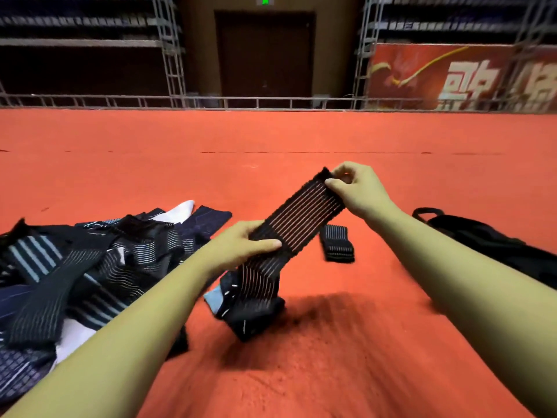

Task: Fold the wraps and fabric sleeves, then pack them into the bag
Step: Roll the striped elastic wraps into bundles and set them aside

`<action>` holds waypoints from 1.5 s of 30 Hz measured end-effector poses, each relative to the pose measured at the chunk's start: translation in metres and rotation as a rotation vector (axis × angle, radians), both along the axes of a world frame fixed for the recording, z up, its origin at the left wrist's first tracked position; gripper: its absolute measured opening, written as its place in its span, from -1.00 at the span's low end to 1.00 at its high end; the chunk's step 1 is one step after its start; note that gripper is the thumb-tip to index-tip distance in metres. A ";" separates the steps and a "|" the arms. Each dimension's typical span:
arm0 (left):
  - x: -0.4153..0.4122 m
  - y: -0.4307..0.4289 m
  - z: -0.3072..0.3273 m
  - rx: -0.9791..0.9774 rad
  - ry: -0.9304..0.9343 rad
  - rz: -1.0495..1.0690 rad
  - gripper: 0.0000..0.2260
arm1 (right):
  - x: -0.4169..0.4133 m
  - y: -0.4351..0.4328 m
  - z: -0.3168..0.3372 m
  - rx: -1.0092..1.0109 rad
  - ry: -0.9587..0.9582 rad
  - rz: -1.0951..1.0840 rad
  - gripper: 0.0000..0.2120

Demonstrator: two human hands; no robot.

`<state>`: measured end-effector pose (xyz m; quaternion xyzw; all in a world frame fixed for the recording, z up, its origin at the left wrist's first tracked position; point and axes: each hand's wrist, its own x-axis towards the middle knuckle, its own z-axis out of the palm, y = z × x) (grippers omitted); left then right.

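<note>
Head view: black striped wrap (301, 220) held stretched in air above red carpet (271, 137) — far end pinched by right hand (358, 188) between thumb and curled fingers, middle gripped by left hand (241, 244), thumb laid on top. Rest of wrap hangs below left hand, lower end blurred. Folded wrap (337, 243) lies on carpet just beyond. Unfolded pile (90, 260) spread at left. Black bag (494, 245) seen at right, on carpet.

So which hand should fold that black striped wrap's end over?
Likely the right hand: it pinches the far end of the black striped elastic wrap, while the left hand grips its middle as an anchor.
</note>
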<state>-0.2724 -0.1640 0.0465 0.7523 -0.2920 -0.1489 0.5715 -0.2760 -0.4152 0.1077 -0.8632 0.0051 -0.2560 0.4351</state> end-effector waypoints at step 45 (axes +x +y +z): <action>-0.058 -0.072 -0.104 -0.690 0.979 0.148 -0.36 | -0.083 0.053 -0.159 -0.305 -0.247 0.032 -0.92</action>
